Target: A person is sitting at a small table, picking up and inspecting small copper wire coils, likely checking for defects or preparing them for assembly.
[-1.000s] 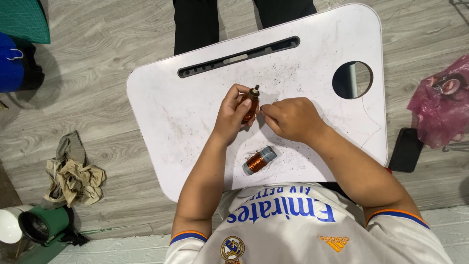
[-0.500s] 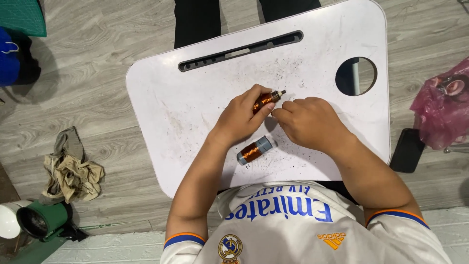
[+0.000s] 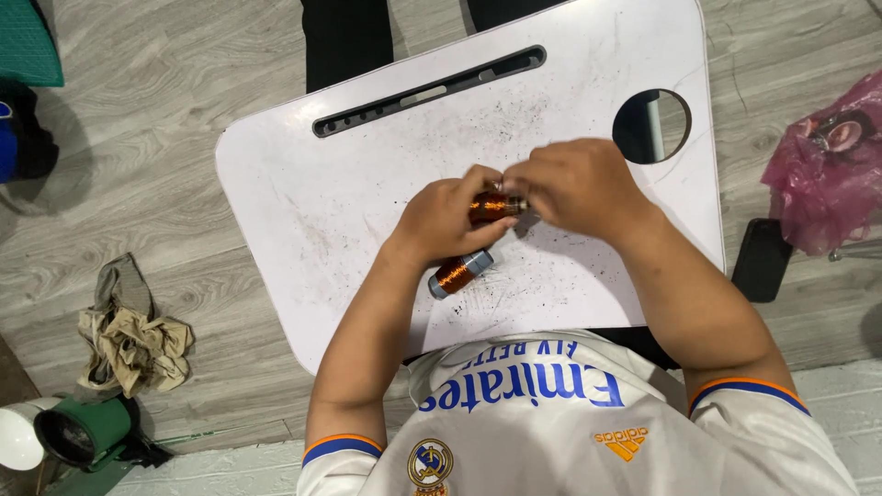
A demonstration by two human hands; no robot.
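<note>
Left hand (image 3: pixel 447 219) curls around a glossy copper-wire coil (image 3: pixel 489 207); right hand (image 3: pixel 570 186) pinches its 3 o'clock end. Second cylindrical coil (image 3: pixel 459 273) lies at 6 o'clock on scuffed white tabletop (image 3: pixel 303 184).

The left hand (image 3: pixel 446 219) and right hand (image 3: pixel 574 188) cover most of a copper coil (image 3: pixel 491 208), hiding its ends and the fingertips on it. At nine o'clock, a blue object (image 3: pixel 7 142) is cut off by the edge. At three o'clock, a pink bag (image 3: pixel 822 179) runs out of frame.
</note>
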